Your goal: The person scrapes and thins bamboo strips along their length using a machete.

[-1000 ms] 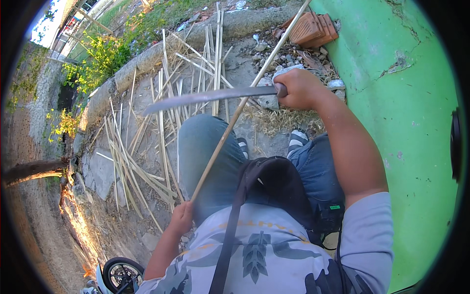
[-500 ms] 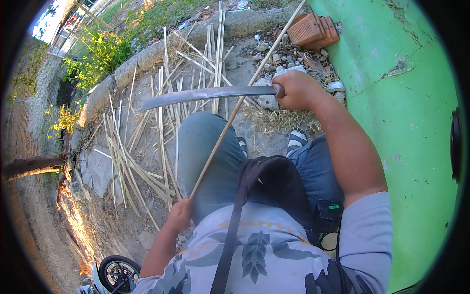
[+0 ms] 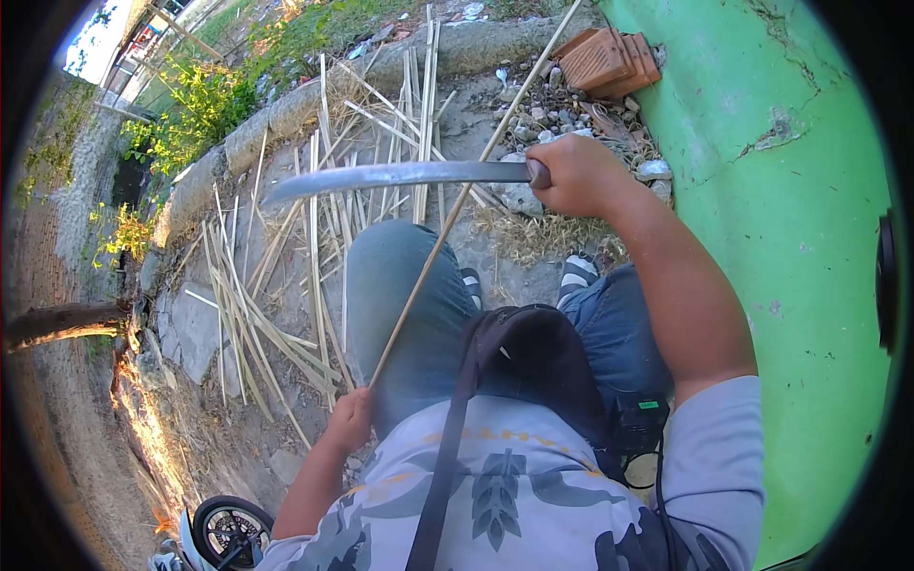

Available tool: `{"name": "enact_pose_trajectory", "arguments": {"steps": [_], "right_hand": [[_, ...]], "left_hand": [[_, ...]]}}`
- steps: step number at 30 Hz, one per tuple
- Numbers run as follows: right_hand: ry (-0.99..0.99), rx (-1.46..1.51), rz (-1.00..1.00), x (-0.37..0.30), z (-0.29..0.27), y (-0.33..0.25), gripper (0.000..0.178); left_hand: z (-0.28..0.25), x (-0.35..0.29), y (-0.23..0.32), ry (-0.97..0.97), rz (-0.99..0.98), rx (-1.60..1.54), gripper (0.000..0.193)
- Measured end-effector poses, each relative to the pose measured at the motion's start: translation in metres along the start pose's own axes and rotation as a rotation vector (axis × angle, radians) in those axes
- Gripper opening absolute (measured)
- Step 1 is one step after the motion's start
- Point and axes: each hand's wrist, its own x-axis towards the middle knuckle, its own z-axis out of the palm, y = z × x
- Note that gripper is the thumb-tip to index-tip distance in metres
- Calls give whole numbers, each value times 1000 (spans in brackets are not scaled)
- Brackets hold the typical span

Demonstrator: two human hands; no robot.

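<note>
Already split and strewn over the stone ground [image 3: 200,328] — a heap of bamboo strips [image 3: 286,285]; one long bamboo stick [image 3: 457,205] not yet cut, slanting across the left knee [image 3: 400,285] toward the green wall [image 3: 800,238]. Right hand [image 3: 581,176] raised with arm extended, fingers wrapped tight round the machete [image 3: 400,176], blade level above the stick. Left hand [image 3: 350,419] low by the hip — fingers closed on the stick's near end.

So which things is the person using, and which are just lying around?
In use: long knife in right hand; thin bamboo stick in left hand.
Lying about: cut strips on the ground, bricks, stones, wheel.
</note>
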Motion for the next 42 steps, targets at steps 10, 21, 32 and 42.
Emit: {"name": "enact_pose_trajectory", "arguments": {"steps": [10, 21, 32, 42], "right_hand": [[-7, -37, 87, 6, 2, 3, 14], [-14, -52, 118, 2, 0, 13, 18], [75, 26, 160, -1, -3, 37, 16], [-8, -89, -34, 5, 1, 25, 12]], "left_hand": [[1, -1, 1, 37, 8, 52, 53], [0, -1, -5, 17, -54, 10, 47], [-4, 0, -5, -17, -117, -7, 46], [-6, 5, -4, -29, -105, -66, 52]]}}
